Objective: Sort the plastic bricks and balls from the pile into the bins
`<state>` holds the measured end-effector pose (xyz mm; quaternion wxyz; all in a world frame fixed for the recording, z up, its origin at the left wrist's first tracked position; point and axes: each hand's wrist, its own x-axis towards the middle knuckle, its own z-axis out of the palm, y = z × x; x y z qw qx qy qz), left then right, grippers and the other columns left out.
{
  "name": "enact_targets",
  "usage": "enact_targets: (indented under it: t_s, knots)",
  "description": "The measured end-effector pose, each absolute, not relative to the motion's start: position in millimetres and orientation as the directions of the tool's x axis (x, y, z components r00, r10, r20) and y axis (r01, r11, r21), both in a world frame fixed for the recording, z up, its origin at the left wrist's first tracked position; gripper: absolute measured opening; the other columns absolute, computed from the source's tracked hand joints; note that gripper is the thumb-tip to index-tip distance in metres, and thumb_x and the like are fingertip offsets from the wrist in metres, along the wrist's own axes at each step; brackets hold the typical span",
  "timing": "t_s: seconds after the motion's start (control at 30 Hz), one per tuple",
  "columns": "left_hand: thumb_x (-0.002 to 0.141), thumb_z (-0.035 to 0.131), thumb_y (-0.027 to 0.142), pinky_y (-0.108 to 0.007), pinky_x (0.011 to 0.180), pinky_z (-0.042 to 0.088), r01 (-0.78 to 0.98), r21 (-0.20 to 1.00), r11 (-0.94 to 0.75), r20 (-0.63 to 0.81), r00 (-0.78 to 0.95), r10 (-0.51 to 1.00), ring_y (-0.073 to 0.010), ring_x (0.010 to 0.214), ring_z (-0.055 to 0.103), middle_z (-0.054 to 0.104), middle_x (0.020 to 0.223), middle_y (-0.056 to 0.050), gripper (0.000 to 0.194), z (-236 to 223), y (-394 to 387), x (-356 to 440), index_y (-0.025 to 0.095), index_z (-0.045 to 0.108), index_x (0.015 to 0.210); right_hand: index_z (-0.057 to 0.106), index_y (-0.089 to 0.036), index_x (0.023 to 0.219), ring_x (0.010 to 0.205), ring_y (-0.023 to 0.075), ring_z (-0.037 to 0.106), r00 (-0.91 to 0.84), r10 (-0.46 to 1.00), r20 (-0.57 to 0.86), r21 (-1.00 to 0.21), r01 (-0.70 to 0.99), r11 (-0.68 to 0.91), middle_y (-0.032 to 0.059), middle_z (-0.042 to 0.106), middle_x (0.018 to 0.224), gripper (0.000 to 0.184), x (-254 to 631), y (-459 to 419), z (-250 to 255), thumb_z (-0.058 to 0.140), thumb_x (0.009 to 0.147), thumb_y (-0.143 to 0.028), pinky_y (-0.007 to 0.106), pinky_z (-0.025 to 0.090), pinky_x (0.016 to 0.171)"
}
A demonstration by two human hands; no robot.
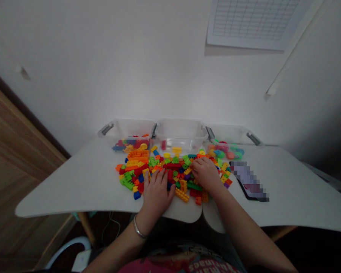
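Note:
A heap of mixed toy building bricks (172,166) in red, orange, yellow, green and blue lies on the white table. My left hand (158,191), with a silver bangle at the wrist, rests palm down over the near left part of the heap. Its fingers are spread on the bricks and grip nothing visible. On the right side of the heap is my right hand (207,172), its fingers curled down among the bricks. A yellow brick (187,171) shows at its fingertips; whether it is pinched is hidden. Near the front lies a longer yellow brick (182,195).
Three clear plastic bins stand along the wall: the left bin (130,127) holds colourful pieces, the middle bin (180,129) a few, the right bin (230,132) rounded pieces. A phone (248,182) lies right of the heap. The white table (82,182) has a gap at its front.

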<state>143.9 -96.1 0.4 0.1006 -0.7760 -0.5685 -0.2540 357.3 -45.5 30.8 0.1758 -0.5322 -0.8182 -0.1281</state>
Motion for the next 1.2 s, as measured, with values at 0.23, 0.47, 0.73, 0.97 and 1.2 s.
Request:
enact_targets:
  t_s: [0.23,0.47,0.73,0.97,1.2]
  knots:
    - [0.091,0.051,0.040,-0.064,0.115,0.021,0.929,0.137,-0.343,0.519,0.227,0.824,-0.0354,0.124,0.054,0.064,0.131,-0.014,0.047,-1,-95,143,0.015,0.061,0.129,0.065,-0.020,0.085,0.090,0.0231,0.056,-0.349,0.773,0.530,0.047,0.922,0.384,0.0070,0.069,0.092,0.010,357,-48,25,0.057,0.089,-0.019,0.035,0.038,0.081]
    - [0.090,0.053,0.038,-0.066,0.117,0.015,0.911,0.157,-0.382,0.509,0.257,0.822,-0.0357,0.130,0.048,0.057,0.140,-0.013,0.053,4,-95,142,0.016,0.052,0.139,0.065,-0.019,0.093,0.090,0.0231,0.059,-0.256,0.745,0.616,-0.019,0.941,0.339,0.0072,0.071,0.092,0.011,354,-49,24,0.056,0.087,-0.019,0.035,0.037,0.083]
    - [0.088,0.059,0.034,-0.054,0.113,0.030,0.792,0.376,-0.480,0.477,0.279,0.834,-0.0271,0.117,0.057,0.071,0.116,-0.007,0.049,36,-75,154,0.022,0.053,0.135,0.062,-0.021,0.081,0.077,0.0217,0.060,-0.195,0.752,0.630,-0.076,0.948,0.309,0.0057,0.068,0.079,0.010,345,-56,31,0.053,0.087,-0.019,0.033,0.039,0.074]
    - [0.082,0.068,0.034,-0.045,0.096,0.043,0.803,0.422,-0.421,0.482,0.194,0.854,-0.0259,0.094,0.063,0.073,0.093,-0.004,0.030,42,-67,166,0.023,0.066,0.110,0.057,-0.022,0.077,0.079,0.0202,0.062,-0.171,0.762,0.624,-0.243,0.885,0.398,0.0043,0.066,0.080,0.009,337,-60,33,0.054,0.085,-0.017,0.030,0.043,0.074]
    - [0.083,0.067,0.034,-0.046,0.099,0.043,0.841,0.342,-0.419,0.518,0.203,0.831,-0.0248,0.092,0.063,0.073,0.092,-0.004,0.022,38,-72,158,0.023,0.068,0.103,0.058,-0.022,0.083,0.077,0.0182,0.062,-0.115,0.823,0.557,-0.411,0.823,0.393,0.0025,0.065,0.082,0.007,339,-59,32,0.056,0.089,-0.025,0.028,0.046,0.069]
